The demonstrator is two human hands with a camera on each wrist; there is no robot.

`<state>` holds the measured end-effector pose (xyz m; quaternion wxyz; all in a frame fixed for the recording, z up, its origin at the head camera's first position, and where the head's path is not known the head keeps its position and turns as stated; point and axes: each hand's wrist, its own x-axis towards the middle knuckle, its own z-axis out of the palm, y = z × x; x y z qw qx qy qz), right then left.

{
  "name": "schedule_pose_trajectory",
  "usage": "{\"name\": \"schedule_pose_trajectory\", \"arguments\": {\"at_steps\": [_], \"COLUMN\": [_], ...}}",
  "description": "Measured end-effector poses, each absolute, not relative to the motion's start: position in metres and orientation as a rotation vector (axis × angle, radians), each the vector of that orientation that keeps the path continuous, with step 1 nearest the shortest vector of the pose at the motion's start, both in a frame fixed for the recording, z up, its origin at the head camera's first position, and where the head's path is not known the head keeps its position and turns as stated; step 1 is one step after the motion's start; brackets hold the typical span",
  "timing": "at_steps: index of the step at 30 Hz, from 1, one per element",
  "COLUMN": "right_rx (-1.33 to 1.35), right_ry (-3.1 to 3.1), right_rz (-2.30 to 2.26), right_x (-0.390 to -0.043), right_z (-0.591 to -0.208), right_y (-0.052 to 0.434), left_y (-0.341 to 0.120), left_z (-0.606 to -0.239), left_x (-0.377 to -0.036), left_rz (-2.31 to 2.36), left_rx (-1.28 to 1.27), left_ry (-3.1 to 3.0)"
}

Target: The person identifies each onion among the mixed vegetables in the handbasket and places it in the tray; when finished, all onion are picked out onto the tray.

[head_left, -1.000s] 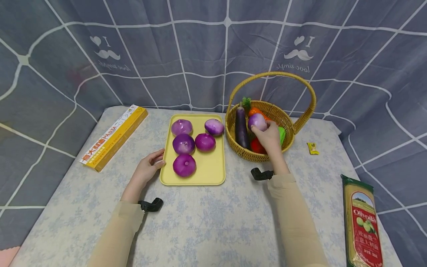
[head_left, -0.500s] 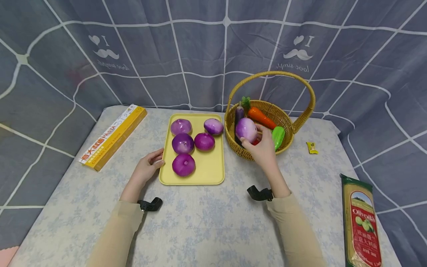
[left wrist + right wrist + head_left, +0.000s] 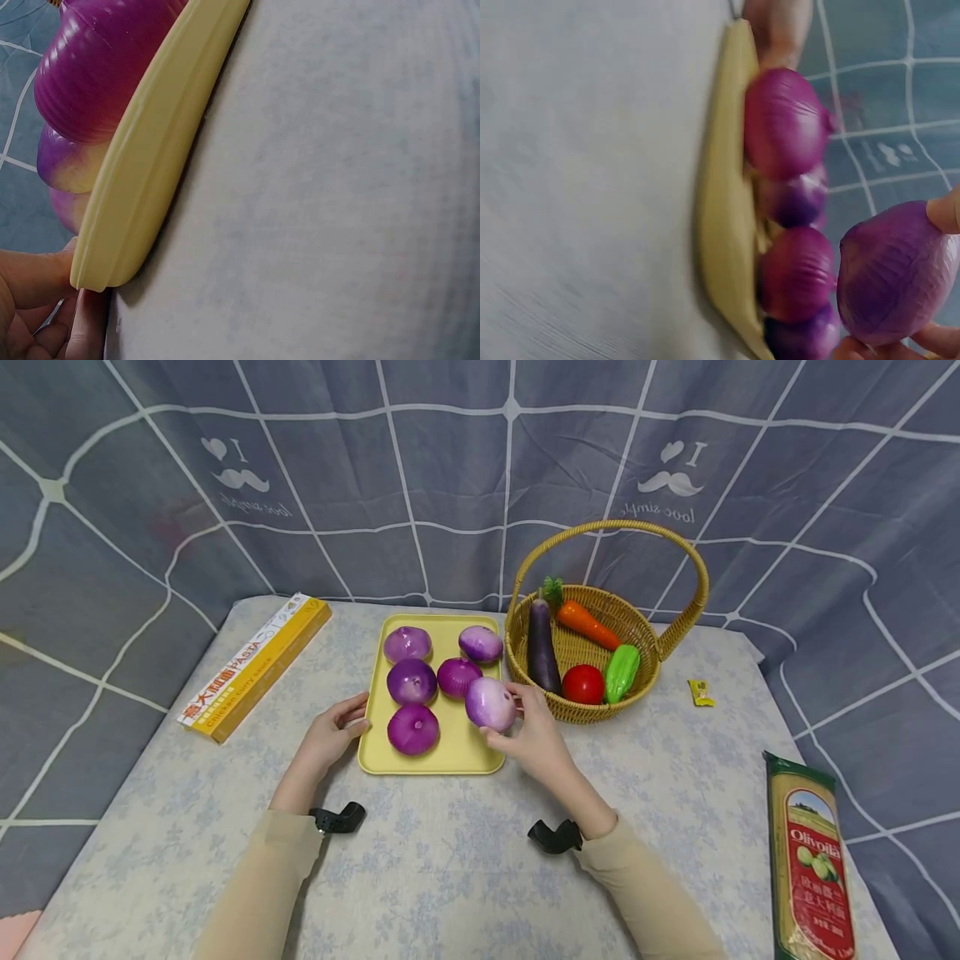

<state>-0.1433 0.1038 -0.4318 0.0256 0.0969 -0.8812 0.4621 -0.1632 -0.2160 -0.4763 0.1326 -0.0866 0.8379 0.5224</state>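
Note:
My right hand [image 3: 542,739] grips a pale purple onion [image 3: 490,704] over the right side of the yellow tray [image 3: 461,756]. In the right wrist view the thumb and fingers hold this onion [image 3: 896,274] from opposite sides, above the tray's level. Several other purple onions lie on the tray, among them a magenta one [image 3: 413,729] at the front left. My left hand [image 3: 330,733] pinches the tray's left edge. The left wrist view has its thumb [image 3: 37,277] against the tray's rim [image 3: 142,172] and a finger below the edge.
A wicker basket [image 3: 656,635] with a tall handle holds an eggplant [image 3: 542,647], a carrot [image 3: 588,622], a tomato [image 3: 583,684] and a green pepper [image 3: 622,673]. A pasta box [image 3: 258,668] lies left, a yellow packet [image 3: 702,692] and spaghetti bag [image 3: 813,860] right.
My right hand has lifted the onion out of the basket and carried it left and toward me, over the tray. The left hand stays at the tray's edge.

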Motion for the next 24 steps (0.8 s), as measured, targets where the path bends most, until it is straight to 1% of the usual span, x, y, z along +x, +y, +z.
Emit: {"name": "schedule_pose_trajectory", "arguments": {"at_steps": [8, 17, 24], "right_rx": [0.383, 0.477, 0.476], "right_ry": [-2.835, -2.866, -2.864], "right_rz": [1.333, 1.259, 1.234], "right_x": [-0.139, -0.139, -0.139], "right_z": [-0.447, -0.453, -0.458], "right_y": [0.091, 0.086, 0.081], "left_y": [-0.217, -0.217, -0.215], "left_z": [-0.477, -0.476, -0.477], "left_x": [-0.164, -0.163, -0.163], "left_rz": [1.516, 1.523, 1.526], "left_rx": [-0.233, -0.242, -0.237], "left_ry": [2.435, 2.431, 2.439]}}
